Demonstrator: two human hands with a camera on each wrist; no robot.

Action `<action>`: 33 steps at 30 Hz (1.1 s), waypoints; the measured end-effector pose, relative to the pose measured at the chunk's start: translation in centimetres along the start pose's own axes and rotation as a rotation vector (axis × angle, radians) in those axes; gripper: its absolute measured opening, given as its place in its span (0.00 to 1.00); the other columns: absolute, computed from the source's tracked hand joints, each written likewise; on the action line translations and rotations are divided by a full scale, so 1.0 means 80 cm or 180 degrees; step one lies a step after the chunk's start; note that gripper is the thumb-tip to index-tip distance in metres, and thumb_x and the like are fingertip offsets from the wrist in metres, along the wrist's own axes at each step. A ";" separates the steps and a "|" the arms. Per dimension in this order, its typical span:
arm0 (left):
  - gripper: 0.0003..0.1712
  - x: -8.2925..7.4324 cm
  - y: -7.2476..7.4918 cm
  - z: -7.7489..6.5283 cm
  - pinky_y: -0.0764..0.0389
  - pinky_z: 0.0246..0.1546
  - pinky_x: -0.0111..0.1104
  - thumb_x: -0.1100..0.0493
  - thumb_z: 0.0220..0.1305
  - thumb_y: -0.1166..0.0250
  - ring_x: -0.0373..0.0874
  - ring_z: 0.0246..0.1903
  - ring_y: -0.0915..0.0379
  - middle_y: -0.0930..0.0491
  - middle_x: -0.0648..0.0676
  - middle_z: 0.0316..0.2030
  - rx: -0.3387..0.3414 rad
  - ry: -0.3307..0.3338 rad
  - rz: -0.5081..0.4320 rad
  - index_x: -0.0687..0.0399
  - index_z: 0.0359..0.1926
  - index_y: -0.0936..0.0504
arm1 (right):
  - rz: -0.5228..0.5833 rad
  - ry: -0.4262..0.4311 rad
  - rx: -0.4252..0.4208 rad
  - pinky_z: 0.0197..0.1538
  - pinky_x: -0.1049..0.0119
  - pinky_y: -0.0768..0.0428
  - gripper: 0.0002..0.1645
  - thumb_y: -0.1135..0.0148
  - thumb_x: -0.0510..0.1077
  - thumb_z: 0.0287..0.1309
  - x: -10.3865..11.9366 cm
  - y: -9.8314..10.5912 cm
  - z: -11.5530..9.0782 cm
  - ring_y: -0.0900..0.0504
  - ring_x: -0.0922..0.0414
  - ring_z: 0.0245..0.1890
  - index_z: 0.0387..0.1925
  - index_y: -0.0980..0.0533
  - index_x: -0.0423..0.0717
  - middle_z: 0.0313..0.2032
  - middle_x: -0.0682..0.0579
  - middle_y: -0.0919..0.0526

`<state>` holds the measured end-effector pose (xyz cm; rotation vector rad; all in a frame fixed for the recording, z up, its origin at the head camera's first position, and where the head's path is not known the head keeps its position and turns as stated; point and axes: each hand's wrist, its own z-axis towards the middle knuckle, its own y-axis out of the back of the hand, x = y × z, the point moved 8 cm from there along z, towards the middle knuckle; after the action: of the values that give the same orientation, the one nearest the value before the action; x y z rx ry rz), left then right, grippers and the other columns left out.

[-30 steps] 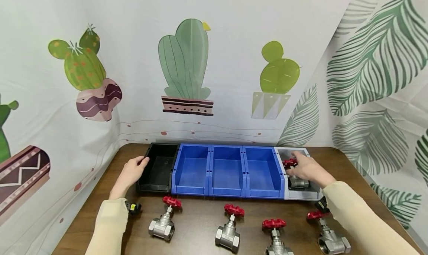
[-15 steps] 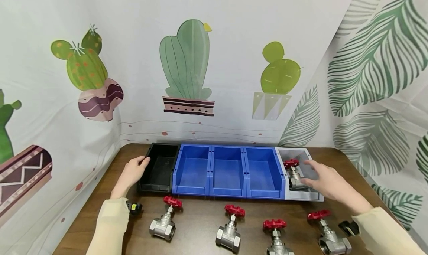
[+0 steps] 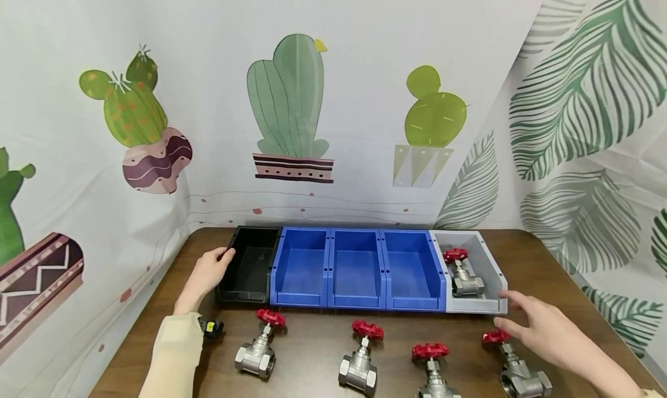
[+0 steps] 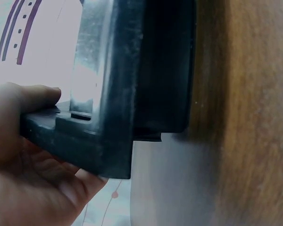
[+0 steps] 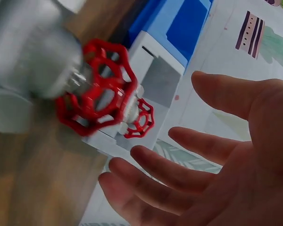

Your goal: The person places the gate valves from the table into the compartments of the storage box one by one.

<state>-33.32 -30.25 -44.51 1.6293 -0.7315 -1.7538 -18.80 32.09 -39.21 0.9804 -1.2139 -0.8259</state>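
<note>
While one valve point(image 3: 467, 285) lies inside the grey bin point(image 3: 473, 306), its wheel end toward the back left, the right grip point(image 3: 547, 331) hangs at the bin's front right corner, fingers parted, holding nothing; whether a fingertip brushes the plastic, I can't tell. Just beside it on the counter point(image 3: 307, 340), the nearest loose valve point(image 3: 523, 380) has its wheel partly behind the thumb. Across the row, past three blue bins point(image 3: 355, 300), the left grip point(image 3: 207, 270) pinches the rim of the black bin point(image 3: 244, 297), thumb on one face, fingers on the other, probably to steady the row. Three more valves point(image 3: 255, 357) lie spaced apart, wheels away from the person, perhaps for elbow room; the third from the left is cut off at the bottom, and a big valve body blurs out close-up in the right wrist view.
</note>
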 end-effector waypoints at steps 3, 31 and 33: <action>0.29 0.000 0.000 0.001 0.33 0.56 0.57 0.48 0.77 0.52 0.67 0.57 0.31 0.27 0.72 0.57 -0.0002 -0.0008 -0.0007 0.70 0.61 0.28 | 0.0040 -0.0098 0.0162 0.39 0.45 0.23 0.34 0.31 0.55 0.57 -0.005 -0.011 -0.009 0.19 0.45 0.39 0.57 0.27 0.36 0.40 0.44 0.17; 0.29 0.001 0.000 0.000 0.33 0.56 0.57 0.46 0.77 0.52 0.67 0.57 0.32 0.26 0.72 0.57 -0.0005 0.0000 -0.0015 0.69 0.61 0.27 | 0.0648 -0.0204 0.0980 0.34 0.64 0.23 0.37 0.34 0.53 0.61 -0.034 -0.074 -0.039 0.23 0.63 0.34 0.62 0.35 0.34 0.37 0.53 0.19; 0.30 0.001 0.000 0.000 0.33 0.57 0.57 0.46 0.77 0.52 0.67 0.58 0.32 0.27 0.72 0.57 0.0003 0.0007 -0.0020 0.69 0.62 0.28 | 0.0691 -0.0066 0.0973 0.33 0.66 0.24 0.37 0.35 0.52 0.62 -0.033 -0.075 -0.040 0.24 0.67 0.33 0.62 0.36 0.34 0.37 0.53 0.19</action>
<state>-33.32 -30.29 -44.58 1.6357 -0.7269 -1.7560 -16.11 32.80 -45.96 1.0627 -1.4640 -0.4889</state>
